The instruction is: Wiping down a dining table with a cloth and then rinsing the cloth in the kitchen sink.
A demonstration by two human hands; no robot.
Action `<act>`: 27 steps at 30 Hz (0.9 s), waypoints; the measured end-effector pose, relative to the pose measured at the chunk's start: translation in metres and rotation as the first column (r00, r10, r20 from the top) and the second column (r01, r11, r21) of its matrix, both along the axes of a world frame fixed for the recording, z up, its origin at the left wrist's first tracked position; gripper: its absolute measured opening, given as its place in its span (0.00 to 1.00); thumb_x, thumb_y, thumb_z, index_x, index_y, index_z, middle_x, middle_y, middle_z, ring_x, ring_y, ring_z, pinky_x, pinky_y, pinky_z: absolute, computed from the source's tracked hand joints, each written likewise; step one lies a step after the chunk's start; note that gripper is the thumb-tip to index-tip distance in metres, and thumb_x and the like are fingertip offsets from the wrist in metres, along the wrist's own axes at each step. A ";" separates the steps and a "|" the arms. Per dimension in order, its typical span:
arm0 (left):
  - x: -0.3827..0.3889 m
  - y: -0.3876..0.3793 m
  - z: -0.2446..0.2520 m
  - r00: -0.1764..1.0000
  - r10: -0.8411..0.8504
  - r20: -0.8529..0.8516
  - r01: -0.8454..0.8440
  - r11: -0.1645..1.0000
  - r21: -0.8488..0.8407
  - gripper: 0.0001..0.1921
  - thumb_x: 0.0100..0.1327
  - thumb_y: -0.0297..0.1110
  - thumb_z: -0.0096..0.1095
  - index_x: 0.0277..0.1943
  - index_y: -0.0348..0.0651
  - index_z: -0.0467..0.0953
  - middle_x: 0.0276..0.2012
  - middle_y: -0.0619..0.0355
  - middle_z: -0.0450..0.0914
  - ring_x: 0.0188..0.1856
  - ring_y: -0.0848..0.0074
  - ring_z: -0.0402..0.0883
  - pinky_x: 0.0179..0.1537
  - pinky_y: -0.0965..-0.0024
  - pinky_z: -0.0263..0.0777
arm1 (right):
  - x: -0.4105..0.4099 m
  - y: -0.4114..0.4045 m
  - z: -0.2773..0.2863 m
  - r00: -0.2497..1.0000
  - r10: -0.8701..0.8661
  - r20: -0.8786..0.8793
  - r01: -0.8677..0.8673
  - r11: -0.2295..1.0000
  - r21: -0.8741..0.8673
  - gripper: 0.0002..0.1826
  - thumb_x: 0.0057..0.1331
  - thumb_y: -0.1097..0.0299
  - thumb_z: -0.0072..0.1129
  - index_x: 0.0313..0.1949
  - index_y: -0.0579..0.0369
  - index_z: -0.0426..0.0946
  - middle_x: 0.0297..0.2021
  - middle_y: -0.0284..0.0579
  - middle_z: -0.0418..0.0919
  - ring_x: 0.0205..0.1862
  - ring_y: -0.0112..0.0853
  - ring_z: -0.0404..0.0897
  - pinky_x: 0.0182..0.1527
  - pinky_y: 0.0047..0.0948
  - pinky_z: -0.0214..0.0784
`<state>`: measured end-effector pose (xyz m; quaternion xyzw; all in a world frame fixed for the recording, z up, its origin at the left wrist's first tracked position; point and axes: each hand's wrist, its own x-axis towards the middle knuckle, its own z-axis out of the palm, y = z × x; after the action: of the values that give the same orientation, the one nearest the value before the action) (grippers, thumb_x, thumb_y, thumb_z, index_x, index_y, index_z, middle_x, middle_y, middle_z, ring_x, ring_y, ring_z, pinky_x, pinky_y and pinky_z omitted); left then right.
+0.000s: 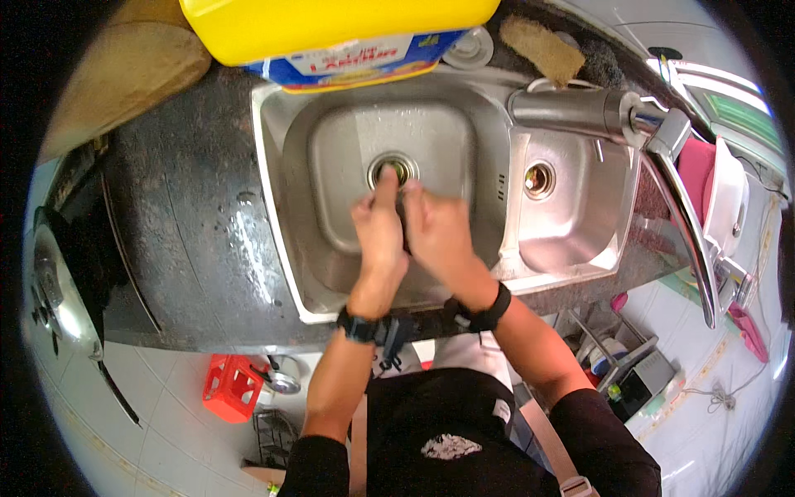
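Over the large basin of a stainless steel double sink, my left hand and my right hand are close together. Both are motion-blurred, with fingers curled and thumbs toward the basin's drain. A narrow dark strip shows between the palms; whether it is a held thing or shadow, I cannot tell. Black bands circle both wrists. To the right lies the smaller basin, which has its own drain. The metal faucet reaches over that side, its spout swung right.
Behind the sink stands a yellow plastic jug. A tan scouring pad rests at the back edge. On the left are a round wooden board, the dark countertop and a lidded pan. A red plastic stool stands below.
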<state>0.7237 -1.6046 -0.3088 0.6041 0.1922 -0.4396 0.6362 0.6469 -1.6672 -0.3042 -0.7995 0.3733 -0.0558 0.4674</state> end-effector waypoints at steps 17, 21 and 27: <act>0.020 0.040 0.018 0.987 -0.124 0.105 0.134 0.987 -0.091 0.12 0.72 0.30 0.57 0.53 0.36 0.80 0.36 0.60 0.82 0.31 0.81 0.79 0.24 0.77 0.71 | -0.002 -0.026 0.029 0.970 -0.022 0.242 0.029 0.999 -0.026 0.18 0.68 0.59 0.67 0.45 0.60 0.73 0.35 0.54 0.81 0.35 0.45 0.81 0.38 0.39 0.74; 0.000 0.046 -0.027 0.994 0.112 0.017 -0.088 0.854 -0.512 0.17 0.75 0.36 0.52 0.55 0.33 0.80 0.38 0.61 0.81 0.36 0.81 0.78 0.34 0.75 0.72 | -0.008 0.032 0.049 0.938 0.279 0.206 -0.237 0.949 -0.205 0.22 0.67 0.52 0.66 0.30 0.59 0.73 0.22 0.55 0.75 0.23 0.50 0.78 0.26 0.44 0.67; -0.019 0.009 0.017 0.931 -0.046 0.362 0.019 0.997 0.080 0.25 0.74 0.37 0.62 0.19 0.43 0.64 0.20 0.72 0.66 0.24 0.87 0.59 0.24 0.76 0.51 | -0.007 0.007 0.008 0.993 0.077 0.087 -0.066 0.990 -0.124 0.31 0.74 0.48 0.52 0.20 0.61 0.74 0.18 0.62 0.74 0.21 0.57 0.78 0.24 0.48 0.69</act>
<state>0.7051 -1.5953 -0.2915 0.7014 0.0776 -0.3235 0.6303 0.6402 -1.6603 -0.2959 -0.8358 0.3185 -0.0982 0.4362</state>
